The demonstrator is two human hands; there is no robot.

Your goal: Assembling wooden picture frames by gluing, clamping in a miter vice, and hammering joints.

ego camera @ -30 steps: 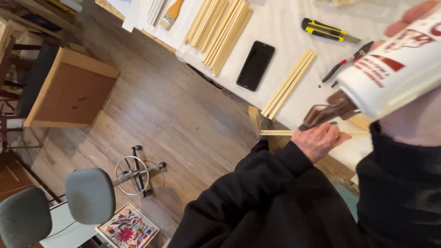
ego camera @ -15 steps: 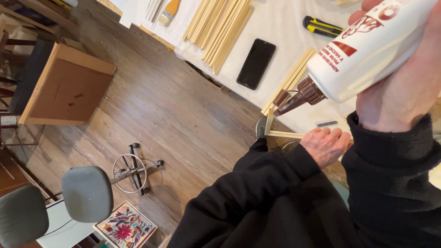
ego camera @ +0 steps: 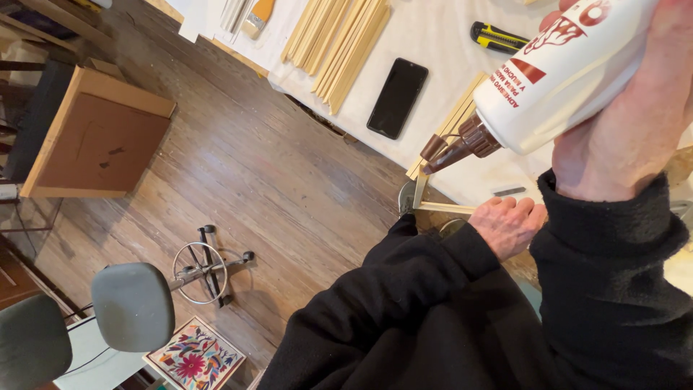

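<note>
A white glue bottle (ego camera: 570, 79) is gripped around its body by the right hand (ego camera: 628, 123), tilted with the brown nozzle pointing down at a thin wooden strip (ego camera: 444, 208) at the table (ego camera: 433, 36) edge. The bottle is judged light, squeezable and a little slick, best held mid-body. The strip, judged stiff but easily snapped, is pinned by the closed left hand (ego camera: 509, 224), just below the nozzle.

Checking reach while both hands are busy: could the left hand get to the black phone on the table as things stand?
Probably yes, but not freely. The left hand is closed on a thin wooden strip at the table edge. The phone lies uncovered farther up the table; the glue bottle's nozzle partly crosses the way.
</note>
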